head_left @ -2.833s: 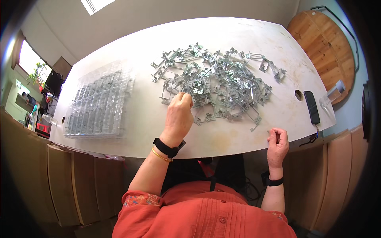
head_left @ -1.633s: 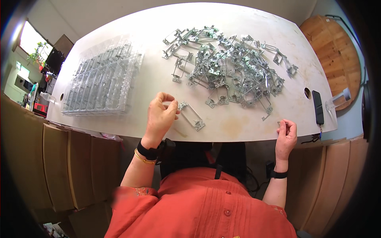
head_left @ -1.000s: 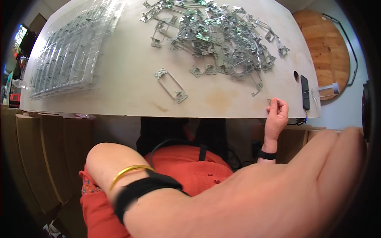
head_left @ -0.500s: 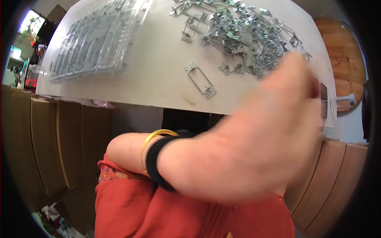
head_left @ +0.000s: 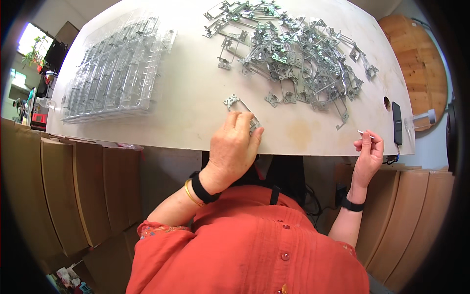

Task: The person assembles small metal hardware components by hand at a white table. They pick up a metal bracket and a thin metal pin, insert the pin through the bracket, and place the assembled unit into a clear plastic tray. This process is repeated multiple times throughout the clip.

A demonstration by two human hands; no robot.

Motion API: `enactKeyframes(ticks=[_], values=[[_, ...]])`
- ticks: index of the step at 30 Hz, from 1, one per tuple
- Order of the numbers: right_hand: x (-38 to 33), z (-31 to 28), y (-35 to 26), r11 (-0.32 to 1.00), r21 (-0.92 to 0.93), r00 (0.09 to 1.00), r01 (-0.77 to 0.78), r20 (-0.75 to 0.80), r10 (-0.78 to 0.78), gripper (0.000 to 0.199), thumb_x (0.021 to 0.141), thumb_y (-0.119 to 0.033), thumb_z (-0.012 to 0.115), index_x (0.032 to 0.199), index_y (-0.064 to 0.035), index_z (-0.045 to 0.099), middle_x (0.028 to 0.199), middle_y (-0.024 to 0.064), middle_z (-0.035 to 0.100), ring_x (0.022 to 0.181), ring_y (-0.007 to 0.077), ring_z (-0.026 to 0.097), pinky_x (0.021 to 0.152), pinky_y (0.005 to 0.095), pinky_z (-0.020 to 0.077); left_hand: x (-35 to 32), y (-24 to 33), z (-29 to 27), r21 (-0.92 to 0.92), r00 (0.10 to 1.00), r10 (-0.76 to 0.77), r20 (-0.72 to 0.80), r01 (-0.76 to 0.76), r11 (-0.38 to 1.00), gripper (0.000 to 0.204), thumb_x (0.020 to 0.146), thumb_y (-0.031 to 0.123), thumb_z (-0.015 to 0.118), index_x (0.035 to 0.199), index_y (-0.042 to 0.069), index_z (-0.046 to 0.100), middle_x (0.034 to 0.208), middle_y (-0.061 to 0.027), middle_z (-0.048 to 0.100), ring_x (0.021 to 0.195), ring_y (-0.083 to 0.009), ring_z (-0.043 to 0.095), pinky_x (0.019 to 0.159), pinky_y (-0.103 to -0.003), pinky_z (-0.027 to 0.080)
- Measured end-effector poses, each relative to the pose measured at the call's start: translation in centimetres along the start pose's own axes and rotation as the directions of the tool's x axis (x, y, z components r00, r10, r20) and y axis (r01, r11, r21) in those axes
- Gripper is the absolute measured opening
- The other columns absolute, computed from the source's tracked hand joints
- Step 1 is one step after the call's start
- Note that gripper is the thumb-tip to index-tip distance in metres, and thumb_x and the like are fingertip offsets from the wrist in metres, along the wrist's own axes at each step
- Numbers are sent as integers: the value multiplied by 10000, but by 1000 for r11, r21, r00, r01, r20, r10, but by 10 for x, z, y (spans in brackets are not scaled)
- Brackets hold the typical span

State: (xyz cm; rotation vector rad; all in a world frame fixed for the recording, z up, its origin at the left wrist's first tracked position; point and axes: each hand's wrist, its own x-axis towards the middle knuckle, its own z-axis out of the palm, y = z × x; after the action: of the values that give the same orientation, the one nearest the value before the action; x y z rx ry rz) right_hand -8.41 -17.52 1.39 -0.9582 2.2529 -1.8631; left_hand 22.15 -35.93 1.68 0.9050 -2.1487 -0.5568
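Note:
My left hand (head_left: 232, 147), with a black band and a gold bangle at its wrist, is at the table's front edge. Its fingers close over the lower end of a flat metal bracket frame (head_left: 231, 101), whose far end shows beyond the knuckles. Over at the right front corner, my right hand (head_left: 368, 157) pinches a small thin whitish stick-like piece (head_left: 361, 132); most of it is hidden by the fingers. A large tangled pile of similar metal brackets (head_left: 298, 54) lies beyond, between and above both hands.
A clear plastic tray (head_left: 110, 83) with long compartments holding metal parts stands at the left of the white table (head_left: 191, 98). A black flat device (head_left: 397, 122) is at the right edge, beside a hole in the tabletop. Cardboard boxes (head_left: 68, 191) line both sides below.
My left hand has come back from the right, where it was blurred close to the view, and is now on the single bracket. My right hand has come into plain sight.

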Motion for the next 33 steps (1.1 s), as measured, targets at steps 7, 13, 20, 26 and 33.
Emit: enactKeyframes(ticks=[7,13,20,26,33], values=[[-28,47,-54,998,59,958,16,285,-32,100,1046,-56,701,1142,-29,685,1016,23,706,790,74,638,746,242,555,-2,-8,3,45,997,40,58,-43,998,183,923,-13,712,1094,3,647,963,-169,641,794,-367,653,704,-423,538],[-35,74,-57,995,76,905,59,416,-86,106,1028,-18,708,1131,4,708,1038,46,710,778,94,673,726,250,563,3,17,-8,-551,959,-71,273,217,806,145,1030,16,663,1173,-9,657,977,-78,676,794,-154,670,694,-305,537],[-36,96,-74,978,42,861,204,468,-200,167,987,48,706,1139,-12,738,1039,81,714,746,125,676,676,260,558,2,-7,-17,-810,773,-313,551,585,20,256,1147,188,502,1286,2,609,1096,-119,702,797,-161,675,713,-295,578],[-41,113,-71,974,41,842,224,495,-214,148,973,56,713,1102,-12,734,986,79,711,731,131,674,653,269,554,8,-16,-24,-812,726,-432,535,582,-27,350,1163,282,468,1276,-12,618,1175,-129,681,857,-177,691,750,-330,610],[-44,132,-63,988,72,874,139,459,-157,81,996,4,725,1075,-12,719,931,56,707,722,108,678,655,255,546,3,-14,-23,-709,737,-507,448,638,301,375,1146,280,526,1296,-45,639,1130,-116,687,821,-146,715,725,-290,623]])
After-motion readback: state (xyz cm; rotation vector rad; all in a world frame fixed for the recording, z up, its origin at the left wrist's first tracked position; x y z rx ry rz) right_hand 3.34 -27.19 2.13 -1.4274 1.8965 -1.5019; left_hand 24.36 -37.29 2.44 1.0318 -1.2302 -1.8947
